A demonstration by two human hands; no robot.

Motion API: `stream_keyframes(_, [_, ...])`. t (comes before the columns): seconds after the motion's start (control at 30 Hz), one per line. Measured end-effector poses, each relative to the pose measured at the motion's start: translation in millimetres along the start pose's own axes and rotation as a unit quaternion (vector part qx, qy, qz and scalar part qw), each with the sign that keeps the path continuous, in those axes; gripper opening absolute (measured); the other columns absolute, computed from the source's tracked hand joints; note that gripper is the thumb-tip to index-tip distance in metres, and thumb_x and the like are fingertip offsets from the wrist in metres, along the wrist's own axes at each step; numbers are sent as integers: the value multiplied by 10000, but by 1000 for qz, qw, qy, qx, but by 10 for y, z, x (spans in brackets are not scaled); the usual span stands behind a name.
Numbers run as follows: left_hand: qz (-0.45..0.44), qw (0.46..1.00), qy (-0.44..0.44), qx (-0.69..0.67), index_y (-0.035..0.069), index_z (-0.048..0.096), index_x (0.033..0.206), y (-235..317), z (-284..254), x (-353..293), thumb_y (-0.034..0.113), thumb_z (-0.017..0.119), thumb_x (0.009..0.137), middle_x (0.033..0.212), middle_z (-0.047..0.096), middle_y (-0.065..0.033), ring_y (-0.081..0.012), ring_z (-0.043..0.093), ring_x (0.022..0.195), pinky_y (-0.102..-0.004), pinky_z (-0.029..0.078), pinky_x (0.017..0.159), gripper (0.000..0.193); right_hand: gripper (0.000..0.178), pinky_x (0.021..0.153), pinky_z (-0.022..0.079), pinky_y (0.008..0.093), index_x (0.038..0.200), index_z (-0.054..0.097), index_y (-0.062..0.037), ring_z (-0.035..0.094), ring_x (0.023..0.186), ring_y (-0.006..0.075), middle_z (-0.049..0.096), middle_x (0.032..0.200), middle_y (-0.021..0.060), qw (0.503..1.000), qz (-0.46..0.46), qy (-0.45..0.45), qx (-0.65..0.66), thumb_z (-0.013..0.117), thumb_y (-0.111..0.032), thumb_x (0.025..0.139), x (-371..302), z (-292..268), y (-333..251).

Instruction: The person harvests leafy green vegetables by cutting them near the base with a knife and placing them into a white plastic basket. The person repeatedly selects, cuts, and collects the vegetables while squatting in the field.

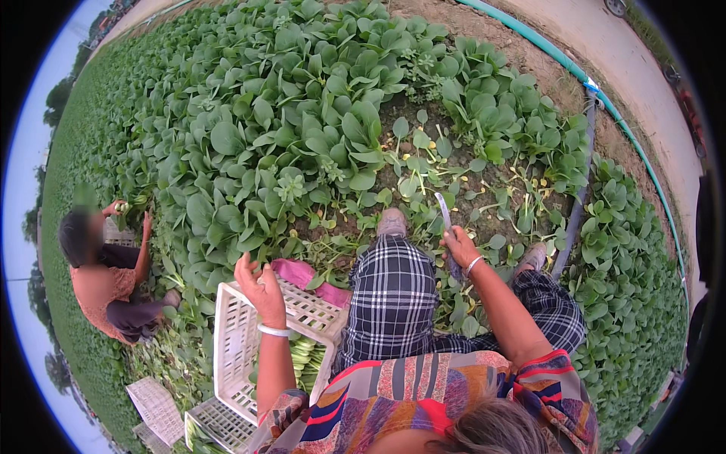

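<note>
Direct the knife (pixel 444 212) forward, its edge clear of the shoe (pixel 392 222) to its left; a firm grip should give better control. The right hand (pixel 458 249) is closed around the knife below the blade. The left hand (pixel 261 288) is loosely open, fingers part-curled, apparently empty, above the white crate (pixel 314 313). Pink cloth (pixel 318 283) lies just right of it; greens (pixel 306 361) lie beside its forearm. Ahead of both hands stand leafy plants (pixel 302 113); farther left crouches a co-worker (pixel 106 291).
</note>
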State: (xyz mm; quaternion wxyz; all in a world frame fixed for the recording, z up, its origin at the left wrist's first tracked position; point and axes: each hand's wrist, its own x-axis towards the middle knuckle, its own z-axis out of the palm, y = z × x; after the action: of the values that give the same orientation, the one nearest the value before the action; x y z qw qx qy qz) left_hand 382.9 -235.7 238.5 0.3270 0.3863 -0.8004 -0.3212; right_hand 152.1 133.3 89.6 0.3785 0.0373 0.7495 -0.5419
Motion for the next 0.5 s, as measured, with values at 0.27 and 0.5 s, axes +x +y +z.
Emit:
stream_keyframes(0.27, [300,814,-450,212,32,643,1018,797,2825,500,31,574,779,1475,364,-191,-302,663,805,-401,542,773,249,391,647,539,343,1321,418,-82,666,667,186,647,847,107,997,-17,-49,-55,448,-278,984,950,191,-133])
stream_keyframes(0.5, [219,672,-474,525,48,684,1110,326,4376,985,84,569,829,1595,30,-185,-261,689,860,-356,555,777,306,399,840,478,463,1337,429,-94,602,954,423,643,1014,232,979,-119,-34,-164,430,-264,975,1694,237,-91])
